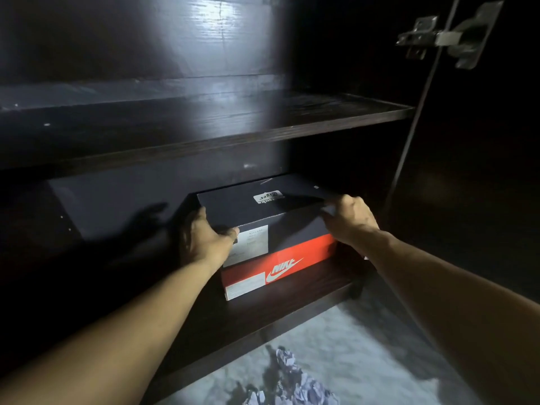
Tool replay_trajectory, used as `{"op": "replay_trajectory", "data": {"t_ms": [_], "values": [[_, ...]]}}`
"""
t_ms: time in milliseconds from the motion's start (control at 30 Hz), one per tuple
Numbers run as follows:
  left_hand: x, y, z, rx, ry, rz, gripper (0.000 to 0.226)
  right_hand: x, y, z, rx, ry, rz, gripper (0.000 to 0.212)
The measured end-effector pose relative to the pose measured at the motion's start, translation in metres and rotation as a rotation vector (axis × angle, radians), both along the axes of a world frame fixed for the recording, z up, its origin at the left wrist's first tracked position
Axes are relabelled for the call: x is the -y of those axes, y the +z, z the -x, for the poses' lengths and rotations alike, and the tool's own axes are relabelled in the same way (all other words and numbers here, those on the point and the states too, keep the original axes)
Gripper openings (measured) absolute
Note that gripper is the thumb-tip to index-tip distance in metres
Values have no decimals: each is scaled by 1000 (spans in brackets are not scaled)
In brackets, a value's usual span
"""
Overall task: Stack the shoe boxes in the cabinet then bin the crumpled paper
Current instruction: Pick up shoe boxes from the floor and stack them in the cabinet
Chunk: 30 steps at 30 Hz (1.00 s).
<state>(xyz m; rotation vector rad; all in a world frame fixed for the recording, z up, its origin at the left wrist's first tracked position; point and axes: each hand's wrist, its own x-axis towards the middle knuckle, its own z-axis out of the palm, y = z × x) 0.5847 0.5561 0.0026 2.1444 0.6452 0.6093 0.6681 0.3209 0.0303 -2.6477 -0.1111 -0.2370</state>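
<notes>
Both hands are deep in the dark wooden cabinet [204, 133] now. I see a black shoe box [263, 213] sitting on top of a red Nike shoe box [280, 266], the pair stacked on the lower shelf [292, 299], just right of centre in my view.

The left hand [204, 241] holds the near left corner of the black box: thumb curled across the front face toward a white label [252, 242], fingers wrapped around the left side. That grip is clamped on the box. The right hand [349, 219] holds the near right corner of the lid, fingers hooked over the top edge, thumb against the front. That grip is closed on the same box too.

A small white sticker [267, 196] shows on the black lid, toward its far side. The red box carries the white swoosh logo on its front and a pale label at its lower left.

Above, at twelve o'clock, an upper shelf [233, 124] catches a streak of light. At two o'clock a metal hinge [450, 36] stands out on the door edge.

Down at six o'clock, crumpled paper [292, 381] lies on the pale floor [365, 346] in front of the cabinet, well apart from both hands.
</notes>
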Motion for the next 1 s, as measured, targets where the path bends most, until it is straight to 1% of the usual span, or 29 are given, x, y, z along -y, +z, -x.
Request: {"op": "replay_trajectory", "data": {"t_ms": [67, 167, 267, 333, 400, 467, 567, 700, 767, 833, 867, 1000], "values": [[12, 10, 6, -46, -8, -74, 82, 17, 12, 17, -27, 39, 14, 35], [42, 30, 22, -122, -116, -101, 81, 47, 34, 50, -55, 94, 41, 32], [82, 55, 42, -282, -348, -45, 78, 86, 57, 91, -97, 102, 37, 32], [104, 71, 60, -422, -549, -44, 78, 107, 71, 123, -119, 111, 25, 25], [131, 85, 81, -524, -708, -131, 73, 130, 81, 156, -133, 114, 24, 25], [162, 97, 105, -588, -840, -230, 67, 153, 87, 190, -153, 104, 52, 30], [207, 108, 133, -626, -975, -303, 72, 188, 97, 240, -216, 82, 90, 36], [268, 117, 164, -629, -1113, -404, 80, 238, 107, 306, -213, 5, 199, 34], [298, 117, 180, -629, -1178, -423, 85, 266, 104, 337, -236, -33, 176, 34], [329, 114, 196, -613, -1250, -423, 94, 293, 103, 371, -276, -87, 143, 38], [345, 113, 204, -606, -1279, -428, 93, 307, 103, 388, -287, -120, 129, 39], [410, 105, 248, -607, -1443, -377, 75, 362, 100, 465, -342, -269, 54, 39]]}}
